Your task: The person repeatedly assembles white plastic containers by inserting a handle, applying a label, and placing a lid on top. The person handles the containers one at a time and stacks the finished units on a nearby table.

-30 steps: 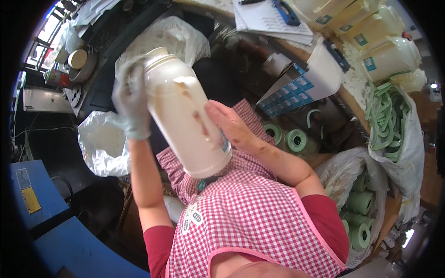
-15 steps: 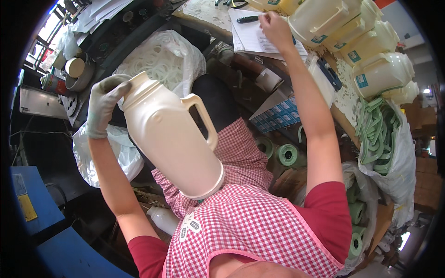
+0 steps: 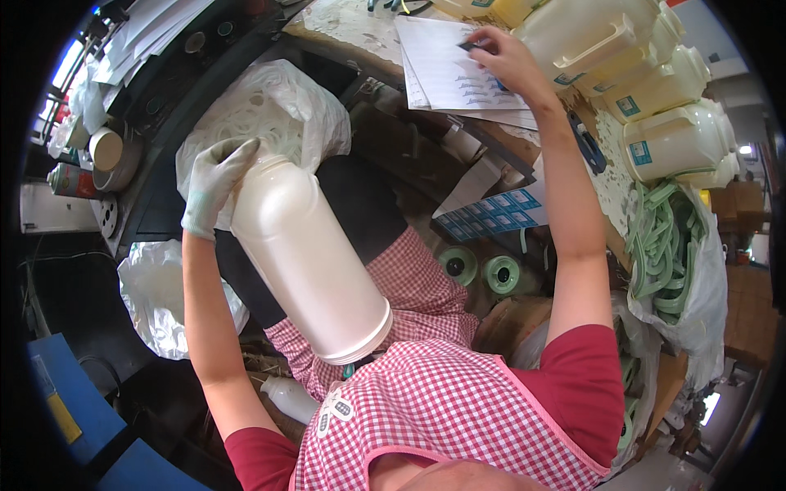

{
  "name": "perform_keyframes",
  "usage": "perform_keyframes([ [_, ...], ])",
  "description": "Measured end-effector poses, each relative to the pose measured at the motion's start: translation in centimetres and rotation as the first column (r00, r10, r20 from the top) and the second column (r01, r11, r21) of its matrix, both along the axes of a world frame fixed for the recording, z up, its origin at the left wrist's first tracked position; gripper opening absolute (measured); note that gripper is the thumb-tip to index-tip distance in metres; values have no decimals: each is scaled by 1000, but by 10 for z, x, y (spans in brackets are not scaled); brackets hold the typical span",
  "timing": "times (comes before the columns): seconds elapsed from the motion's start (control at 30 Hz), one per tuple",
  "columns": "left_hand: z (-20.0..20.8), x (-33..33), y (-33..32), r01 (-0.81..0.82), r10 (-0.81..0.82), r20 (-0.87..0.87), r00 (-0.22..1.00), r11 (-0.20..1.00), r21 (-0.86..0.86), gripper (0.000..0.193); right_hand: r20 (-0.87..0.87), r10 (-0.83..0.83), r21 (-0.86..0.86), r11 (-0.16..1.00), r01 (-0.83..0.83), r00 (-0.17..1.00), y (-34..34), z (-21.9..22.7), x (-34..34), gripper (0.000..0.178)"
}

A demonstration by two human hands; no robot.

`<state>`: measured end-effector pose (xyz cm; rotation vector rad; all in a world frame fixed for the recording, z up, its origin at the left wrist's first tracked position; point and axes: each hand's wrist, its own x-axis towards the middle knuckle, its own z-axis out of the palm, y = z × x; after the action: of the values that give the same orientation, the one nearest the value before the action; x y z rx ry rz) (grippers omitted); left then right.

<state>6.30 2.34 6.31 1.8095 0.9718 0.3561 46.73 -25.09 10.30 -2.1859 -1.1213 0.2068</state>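
My left hand (image 3: 218,182), in a pale work glove, grips the neck of a cream plastic jug body (image 3: 315,262). The jug tilts, its wide base against my checked apron and its neck up to the left. Its handle is turned out of sight. My right hand (image 3: 503,61), bare, is above the white paper sheets (image 3: 442,69) on the bench. Its fingers pinch a black marker (image 3: 470,47), which shows only in part.
Cream jugs with blue labels (image 3: 640,153) stand on the bench at the right. A bag of green plastic strips (image 3: 667,254) hangs beside it. A bag of clear rings (image 3: 262,114) is beyond my left hand. A label sheet (image 3: 491,214) lies below the bench edge.
The jug has turned about its length, so its handle no longer shows. My right hand has drawn the marker off its resting place and now holds it more end-on.
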Motion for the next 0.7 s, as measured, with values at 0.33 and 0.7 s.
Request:
perform_keyframes([
  [0.33,-43,-1,-14,-101,121,205,971,989,-108,24,596,-191,-59,958,280,780,-34,-9,-48,16],
  [0.7,-52,2,-13,-90,62,191,980,986,144,26,549,-125,-36,984,173,826,-38,-26,-21,24],
])
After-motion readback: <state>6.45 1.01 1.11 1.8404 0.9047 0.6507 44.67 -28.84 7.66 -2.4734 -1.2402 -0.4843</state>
